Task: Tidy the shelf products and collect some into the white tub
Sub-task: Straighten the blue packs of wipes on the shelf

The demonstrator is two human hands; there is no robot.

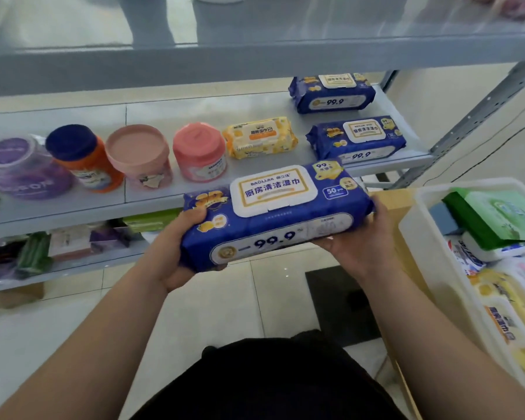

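The grey metal shelving unit (194, 107) stood beyond the blue soft-plastic wipes pack (273, 216) with a white flip lid that both hands held. Three of its boards showed: one above the held pack, one just beyond its far edge, and one lower down to its left, carrying blurred goods I could not count. Right of the held pack, near but not touching it, sat one white rectangular plastic tub (431, 237). Inside lay one green flat pack (497, 216), at least one yellow-and-white pack (506, 325) and further white packs too crowded to count.

Three such blue packs were in view. The held pack hung in the air, lid up, outside the tub. The left hand (176, 253) gripped its left end, thumb on top and fingers curled beneath. The right hand (361, 237) clasped its right end, thumb against the end and fingers underneath. The other two lay on the middle board beyond the held pack and to its right, the nearer blue pack (356, 140) apart from the farther blue pack (332, 92).

Straight beyond the held pack lay one yellow soft wipes pack (259, 137). Beyond it and leftward stood four round plastic jars in a row: a coral pink jar (199, 153), a pale pink jar (138, 156), an orange jar with a navy lid (82, 156) and a purple jar (25, 168).
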